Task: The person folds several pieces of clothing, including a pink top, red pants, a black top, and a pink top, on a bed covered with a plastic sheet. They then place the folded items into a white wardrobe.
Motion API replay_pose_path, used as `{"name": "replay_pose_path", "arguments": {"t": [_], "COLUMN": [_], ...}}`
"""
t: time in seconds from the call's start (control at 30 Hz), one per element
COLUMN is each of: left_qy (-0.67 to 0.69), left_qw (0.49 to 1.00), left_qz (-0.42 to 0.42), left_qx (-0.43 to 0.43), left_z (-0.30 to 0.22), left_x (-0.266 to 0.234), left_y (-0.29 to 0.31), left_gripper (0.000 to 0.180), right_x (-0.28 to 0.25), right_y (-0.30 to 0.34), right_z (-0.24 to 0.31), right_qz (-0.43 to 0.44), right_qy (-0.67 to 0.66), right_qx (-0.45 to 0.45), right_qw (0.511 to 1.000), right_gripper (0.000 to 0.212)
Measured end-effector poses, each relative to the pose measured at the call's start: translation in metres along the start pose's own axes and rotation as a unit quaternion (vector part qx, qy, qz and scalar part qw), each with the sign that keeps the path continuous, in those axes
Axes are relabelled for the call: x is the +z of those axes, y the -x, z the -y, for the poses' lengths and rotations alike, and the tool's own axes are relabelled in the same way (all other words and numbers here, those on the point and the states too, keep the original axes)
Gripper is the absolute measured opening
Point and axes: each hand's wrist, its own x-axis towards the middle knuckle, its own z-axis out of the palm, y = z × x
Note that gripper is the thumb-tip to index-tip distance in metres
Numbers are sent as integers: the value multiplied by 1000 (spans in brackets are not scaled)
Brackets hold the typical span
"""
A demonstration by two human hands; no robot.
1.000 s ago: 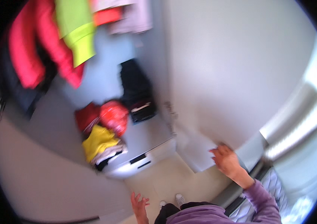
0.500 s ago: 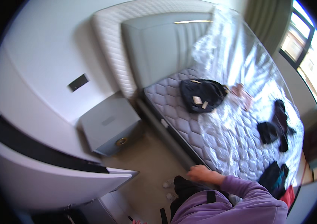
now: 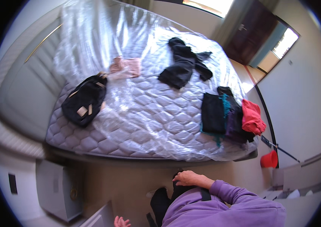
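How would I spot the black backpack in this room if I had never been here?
Start at the big quilted mattress wrapped in clear plastic. Go to its head end, beside the padded headboard; the black backpack lies flat there, next to a pink folded cloth. Unlike the other dark things on the bed, which are limp clothes, it is bulky and has tan patches and straps.

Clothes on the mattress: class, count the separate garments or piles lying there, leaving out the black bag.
3: a pink garment near the head end, a black garment mid-mattress, and a folded stack at the foot edge. The stack hides how many pieces it holds.
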Motion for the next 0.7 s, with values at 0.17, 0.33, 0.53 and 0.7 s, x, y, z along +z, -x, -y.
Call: {"name": "replay_pose_path", "arguments": {"t": [0.17,0.33,0.53,0.7], "left_qy": [-117,-175,-155,-205], "left_qw": [991,981,956,880], "left_qz": [44,76,249,428], "left_qx": [45,44,-26,-32], "left_z": [-44,-73,-39,-41], "left_x": [66,206,394,502], "left_y": [-42,-39,-24,15], "left_gripper": [51,49,45,39], "right_x": [-10,11,37,69], "right_y": [52,90,152,229], "right_z": [-80,-199,-304,-345], "right_qz": [-41,-83,-187,-260], "right_qy": [-63,-134,-217,-344], "right_qx": [79,121,249,416], "right_qw": [994,980,925,801], "right_gripper": [34,33,31,28]}}
